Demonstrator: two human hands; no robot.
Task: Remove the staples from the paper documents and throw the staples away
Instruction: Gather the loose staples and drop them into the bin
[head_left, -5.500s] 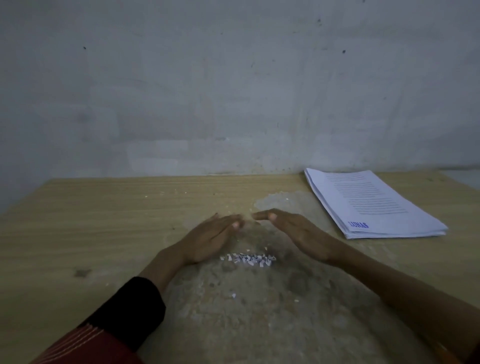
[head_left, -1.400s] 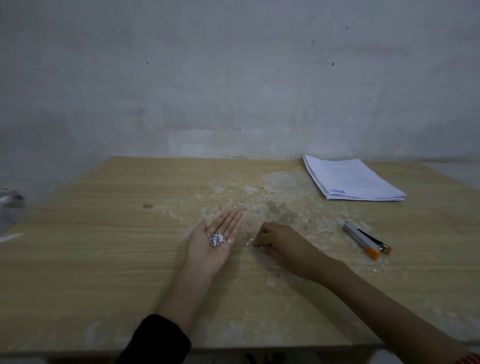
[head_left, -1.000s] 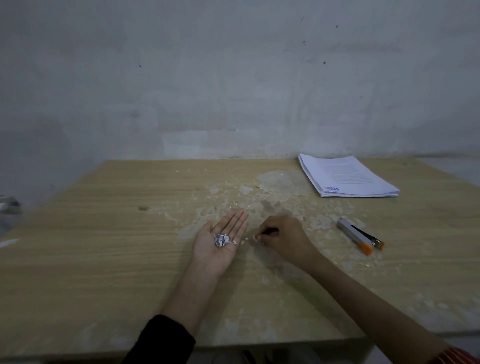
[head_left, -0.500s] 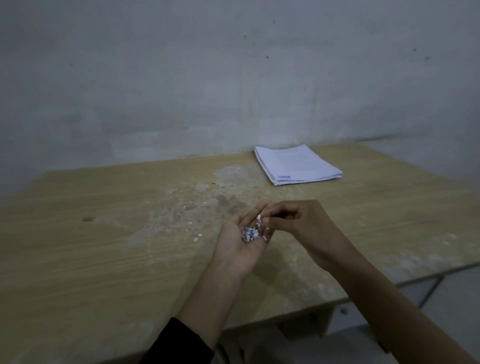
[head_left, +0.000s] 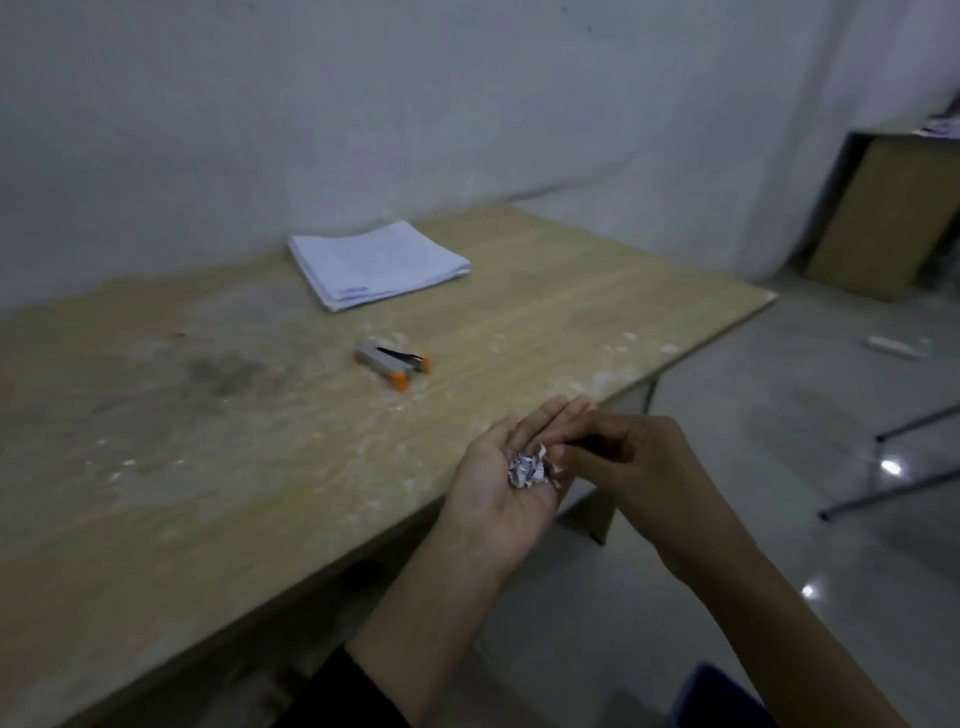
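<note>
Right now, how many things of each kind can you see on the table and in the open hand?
Paper stack: 1
Orange-tipped staple tool: 1
Heap of staples, on the left hand: 1
Total: 3

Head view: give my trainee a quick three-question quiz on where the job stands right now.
1. True or false: the staples lie heaped on the table.
2. Which lies on the table nearer the hands? A) paper stack B) orange-tipped tool C) neither
3. Fill in: the left hand is turned palm ____.
Key: 1 false, they sit in the left hand's palm, with the right hand curled beside them. 2 B. 3 up.
</note>
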